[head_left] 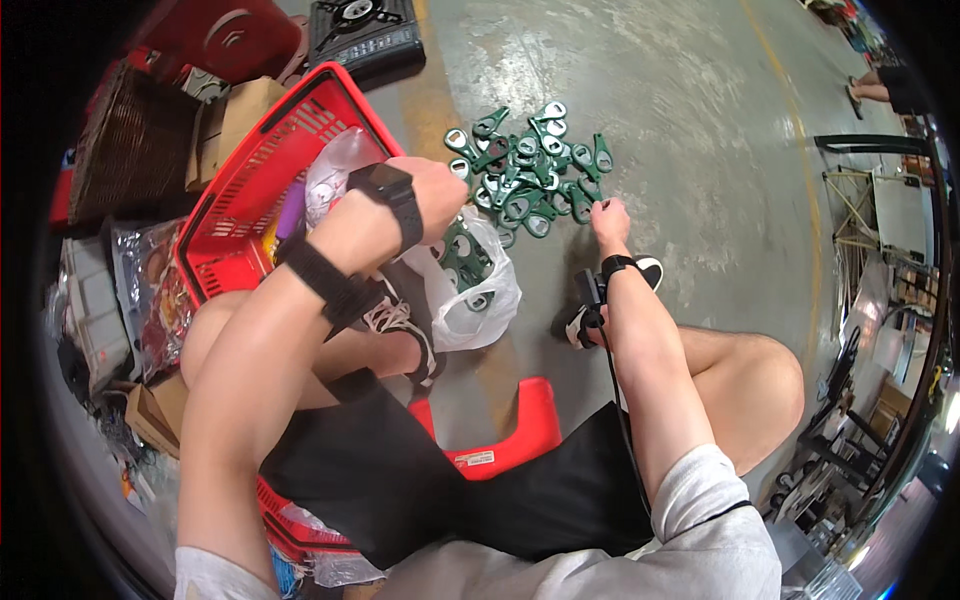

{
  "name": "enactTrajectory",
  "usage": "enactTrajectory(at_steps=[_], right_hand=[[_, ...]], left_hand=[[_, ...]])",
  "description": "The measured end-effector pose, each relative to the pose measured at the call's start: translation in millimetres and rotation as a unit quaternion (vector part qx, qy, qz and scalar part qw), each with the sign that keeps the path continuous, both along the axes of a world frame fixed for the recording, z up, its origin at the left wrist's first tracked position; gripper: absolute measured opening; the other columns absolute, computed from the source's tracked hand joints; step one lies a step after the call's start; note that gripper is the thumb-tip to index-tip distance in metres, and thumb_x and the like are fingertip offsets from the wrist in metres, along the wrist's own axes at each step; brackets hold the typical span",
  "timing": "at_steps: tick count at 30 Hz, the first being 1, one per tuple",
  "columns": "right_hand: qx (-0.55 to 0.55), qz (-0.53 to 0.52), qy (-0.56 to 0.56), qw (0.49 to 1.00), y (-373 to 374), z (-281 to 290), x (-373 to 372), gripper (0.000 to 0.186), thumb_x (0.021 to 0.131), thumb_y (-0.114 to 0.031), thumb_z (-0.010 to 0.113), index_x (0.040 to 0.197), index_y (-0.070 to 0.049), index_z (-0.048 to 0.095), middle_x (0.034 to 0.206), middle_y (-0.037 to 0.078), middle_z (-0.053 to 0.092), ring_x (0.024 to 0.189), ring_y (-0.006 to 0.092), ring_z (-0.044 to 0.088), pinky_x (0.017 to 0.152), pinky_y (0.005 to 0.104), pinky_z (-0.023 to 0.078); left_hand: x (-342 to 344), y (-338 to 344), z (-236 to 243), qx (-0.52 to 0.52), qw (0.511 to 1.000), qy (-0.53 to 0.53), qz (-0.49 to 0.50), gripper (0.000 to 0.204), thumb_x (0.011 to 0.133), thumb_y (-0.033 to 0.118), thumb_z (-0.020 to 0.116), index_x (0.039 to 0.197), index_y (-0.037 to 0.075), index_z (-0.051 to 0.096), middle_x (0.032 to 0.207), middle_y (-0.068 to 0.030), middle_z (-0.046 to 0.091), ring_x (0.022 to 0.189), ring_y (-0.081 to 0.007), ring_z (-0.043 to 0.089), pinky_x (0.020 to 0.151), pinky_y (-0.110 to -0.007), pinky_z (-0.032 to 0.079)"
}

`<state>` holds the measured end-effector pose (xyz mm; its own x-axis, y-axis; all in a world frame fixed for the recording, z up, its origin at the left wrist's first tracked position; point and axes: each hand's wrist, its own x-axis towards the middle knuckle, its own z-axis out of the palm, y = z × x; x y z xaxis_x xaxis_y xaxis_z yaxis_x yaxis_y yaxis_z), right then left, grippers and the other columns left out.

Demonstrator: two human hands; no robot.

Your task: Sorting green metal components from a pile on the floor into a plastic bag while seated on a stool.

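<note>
A heap of green bottle openers with silvery metal inserts lies spread on the floor in front of me. Just left of it, my left hand is closed at the upper edge of a white plastic bag, its fingers mostly hidden behind the back of the hand. Several more green openers show inside the bag's mouth. At the right edge of the heap, my right hand has its fingers drawn together, close beside an opener; what is between the fingertips is too small to tell.
A red shopping basket with packaged goods stands on my left, beside cardboard and a brown wicker basket. A black portable stove is at the far left. Between my legs is a red plastic seat. Another person's legs appear far right.
</note>
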<state>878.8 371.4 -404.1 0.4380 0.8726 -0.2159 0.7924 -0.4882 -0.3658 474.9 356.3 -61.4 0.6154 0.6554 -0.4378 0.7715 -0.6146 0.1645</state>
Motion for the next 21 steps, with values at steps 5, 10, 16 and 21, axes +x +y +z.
enactTrajectory(at_steps=[5,10,16,21], right_hand=[[-0.015,0.056,0.029,0.998,-2.0,26.4,-69.8,0.051,0.085,-0.037,0.076,0.125,-0.006,0.068,0.118,0.026,0.07,0.113,0.0434,0.068,0.095,0.0523,0.056],[-0.086,0.034,0.03,0.995,31.8,32.2,-64.3,0.06,0.079,-0.031,0.081,0.133,-0.011,0.063,0.125,0.027,0.066,0.117,0.0464,0.066,0.1,0.0528,0.055],[-0.16,0.025,0.01,0.987,9.9,31.3,-79.7,0.051,0.086,-0.02,0.076,0.133,-0.01,0.058,0.134,0.026,0.061,0.126,0.046,0.062,0.103,0.0539,0.053],[-0.136,0.03,-0.038,0.99,7.1,49.8,-71.9,0.044,0.09,-0.031,0.074,0.124,-0.006,0.064,0.116,0.024,0.074,0.115,0.0419,0.07,0.097,0.053,0.056]], left_hand=[[6.1,1.2,9.7,-0.025,0.999,0.041,-0.005,0.011,0.077,0.003,0.066,0.083,0.002,0.076,0.079,-0.0217,0.072,0.081,-0.0404,0.074,0.068,-0.05,0.059],[32.8,22.5,4.5,-0.024,0.999,0.027,-0.031,0.011,0.077,0.003,0.066,0.083,0.002,0.076,0.08,-0.0217,0.072,0.081,-0.0403,0.074,0.068,-0.05,0.059],[21.5,17.2,4.5,-0.033,0.998,0.036,-0.039,0.011,0.077,0.003,0.066,0.083,0.002,0.076,0.08,-0.0217,0.072,0.081,-0.0402,0.074,0.069,-0.049,0.059],[19.4,12.7,5.5,-0.031,0.998,0.04,-0.023,0.012,0.077,0.003,0.066,0.084,0.002,0.076,0.081,-0.0217,0.073,0.081,-0.0402,0.074,0.069,-0.049,0.059]])
